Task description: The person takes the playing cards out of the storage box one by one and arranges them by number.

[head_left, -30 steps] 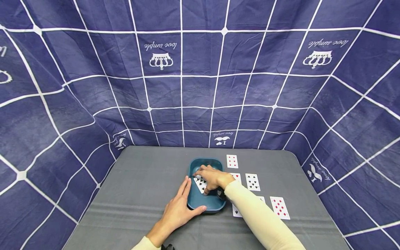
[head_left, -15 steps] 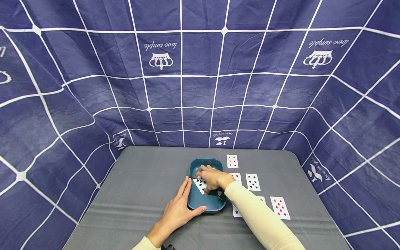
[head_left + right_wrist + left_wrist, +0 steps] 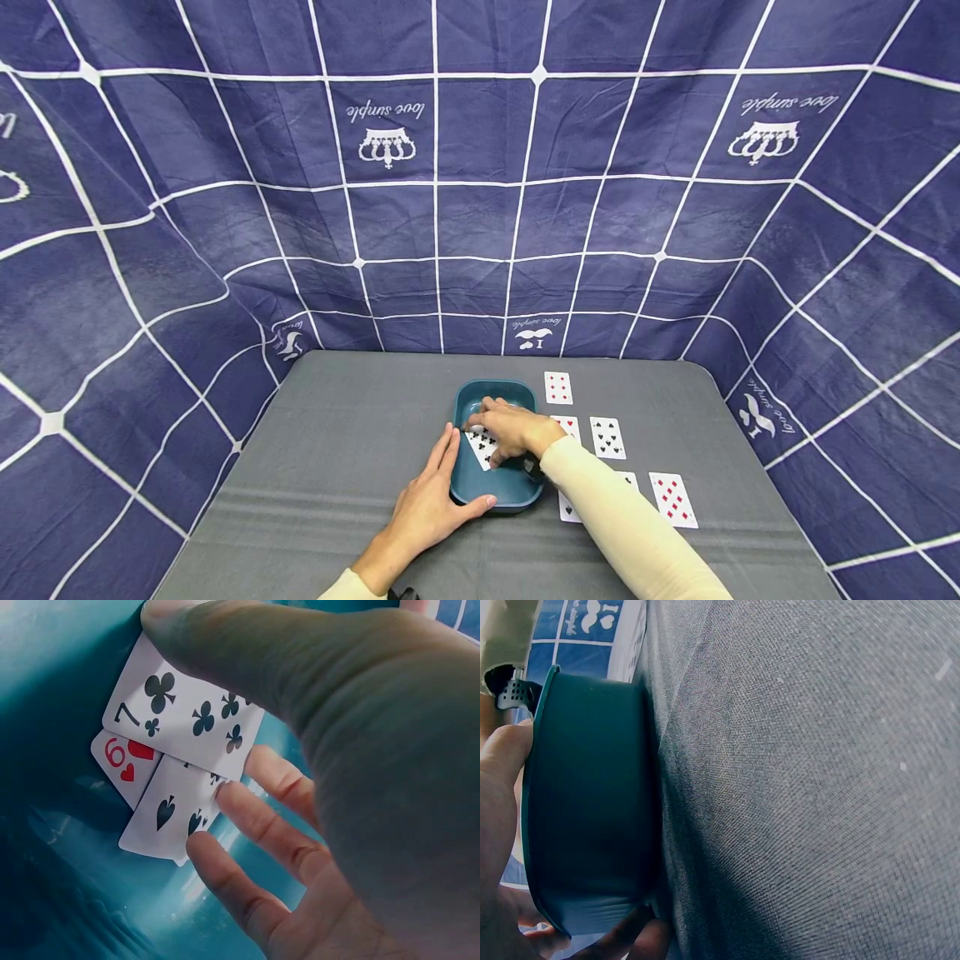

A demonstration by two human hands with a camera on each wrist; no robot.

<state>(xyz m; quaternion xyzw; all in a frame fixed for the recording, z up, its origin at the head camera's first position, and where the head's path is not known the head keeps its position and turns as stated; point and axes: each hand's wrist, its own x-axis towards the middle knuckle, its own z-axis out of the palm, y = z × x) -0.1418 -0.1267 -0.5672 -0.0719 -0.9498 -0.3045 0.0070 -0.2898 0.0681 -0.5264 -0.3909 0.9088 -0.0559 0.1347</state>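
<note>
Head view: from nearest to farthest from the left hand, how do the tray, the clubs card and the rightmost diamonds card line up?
1. Tray: touching the left hand.
2. Clubs card: inside it, partly under the right hand.
3. Rightmost diamonds card: far right.

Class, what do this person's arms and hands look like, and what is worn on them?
The left hand and right hand wear no gloves. The left sleeve and right sleeve are plain cream. A small black device shows at the left wrist, a grey perforated piece at the right.
</note>
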